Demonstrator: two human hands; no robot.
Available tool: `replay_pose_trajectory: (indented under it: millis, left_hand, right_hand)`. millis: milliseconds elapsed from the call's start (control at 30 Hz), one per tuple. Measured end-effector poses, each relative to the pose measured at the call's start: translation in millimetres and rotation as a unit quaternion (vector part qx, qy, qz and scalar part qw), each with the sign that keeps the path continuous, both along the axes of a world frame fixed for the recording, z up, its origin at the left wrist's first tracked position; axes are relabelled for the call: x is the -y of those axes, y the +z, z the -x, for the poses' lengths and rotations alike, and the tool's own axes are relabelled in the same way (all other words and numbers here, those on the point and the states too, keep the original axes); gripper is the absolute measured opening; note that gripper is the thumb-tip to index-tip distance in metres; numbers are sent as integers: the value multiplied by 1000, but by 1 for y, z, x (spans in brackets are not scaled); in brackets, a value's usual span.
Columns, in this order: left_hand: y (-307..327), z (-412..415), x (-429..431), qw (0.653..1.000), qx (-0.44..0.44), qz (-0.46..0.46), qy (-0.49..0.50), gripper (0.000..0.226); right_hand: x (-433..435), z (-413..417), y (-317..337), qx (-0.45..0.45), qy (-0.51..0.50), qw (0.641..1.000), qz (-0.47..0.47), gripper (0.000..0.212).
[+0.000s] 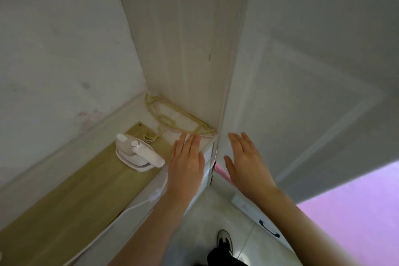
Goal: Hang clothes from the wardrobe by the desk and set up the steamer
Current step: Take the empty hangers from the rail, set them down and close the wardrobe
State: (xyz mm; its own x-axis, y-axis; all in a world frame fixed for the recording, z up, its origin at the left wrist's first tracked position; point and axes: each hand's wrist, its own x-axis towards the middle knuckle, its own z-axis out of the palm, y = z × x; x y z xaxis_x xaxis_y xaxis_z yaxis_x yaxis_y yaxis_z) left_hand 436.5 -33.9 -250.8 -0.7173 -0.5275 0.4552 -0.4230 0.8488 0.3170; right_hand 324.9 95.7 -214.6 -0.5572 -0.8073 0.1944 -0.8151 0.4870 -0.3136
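Both hands are out flat with fingers spread and nothing in them. The left hand (187, 157) hovers over the end of the light wooden desk top (71, 196) where it butts against the tall white wardrobe side panel (183, 49), and the right hand (244, 160) is up in front of the white panelled wardrobe door (302, 93), just round that corner edge. Going out from the left fingertips, the bundle of thin yellow and pink plastic clothes hangers (172, 119) lies right beyond them, flat in the far corner of the desk top, its long side running along the foot of the wardrobe panel and the hooks pointing off toward the wall. So the left hand is clearly the nearer one for those; my guess is it only needs to go forward and a bit down. The small white handheld garment steamer (138, 153) sits on the desk top just left of the left hand, handle pointing toward it. A strip of pink fabric (222, 173) peeks out at the door's edge beside the right hand, probably the clothes, though I can't tell.
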Motion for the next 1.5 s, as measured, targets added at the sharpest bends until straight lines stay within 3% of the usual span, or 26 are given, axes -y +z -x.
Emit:
replay_pose_trajectory:
  millis: [367, 767, 1000, 1267, 1500]
  left_hand:
    - [37, 48, -112, 988, -99, -45, -105, 38]
    - [57, 94, -214, 982, -135, -69, -112, 36]
    - [73, 118, -212, 975, -152, -27, -163, 38]
    - [95, 164, -186, 957, -200, 47, -203, 55]
    - [86, 195, -164, 950, -175, 115, -230, 61]
  right_hand:
    - [-125, 10, 42, -6, -77, 993, 88, 48]
    - [-236, 49, 75, 58, -47, 980, 186, 33]
    - [-239, 70, 85, 103, -116, 940, 303, 29]
    - [-213, 88, 89, 159, -197, 917, 310, 46]
    - [-191, 92, 89, 226, -201, 873, 384, 30]
